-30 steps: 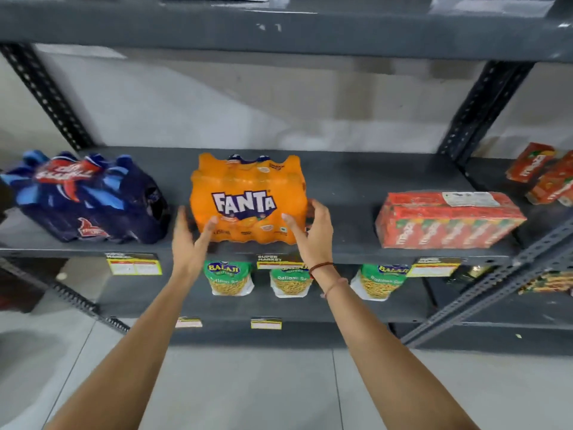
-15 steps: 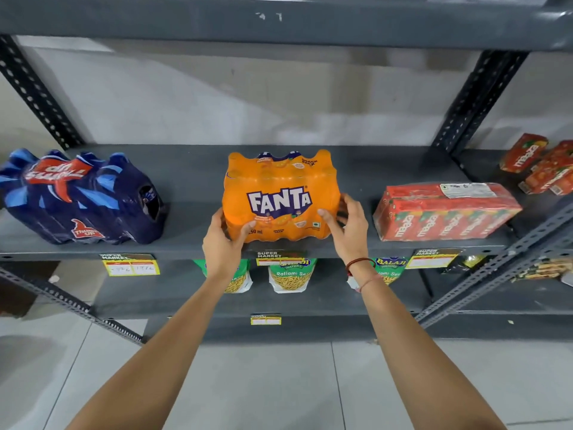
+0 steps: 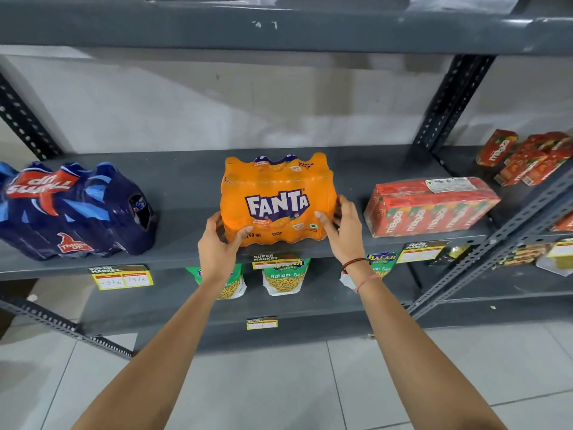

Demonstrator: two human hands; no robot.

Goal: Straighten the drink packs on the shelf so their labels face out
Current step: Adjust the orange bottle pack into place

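Both bare arms reach up and forward toward the orange Fanta pack (image 3: 276,200). The left hand (image 3: 217,248) cups the pack's lower left corner, thumb pressed on its front, fingers (image 3: 214,219) wrapped around the side. The right hand (image 3: 342,231) grips the lower right corner the same way, thumb on the front; red thread bands (image 3: 356,268) circle that wrist.

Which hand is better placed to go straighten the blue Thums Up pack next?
Probably the left hand. It sits on the Fanta pack's left side, the side toward the blue Thums Up pack. The right hand would have to cross over the Fanta pack.
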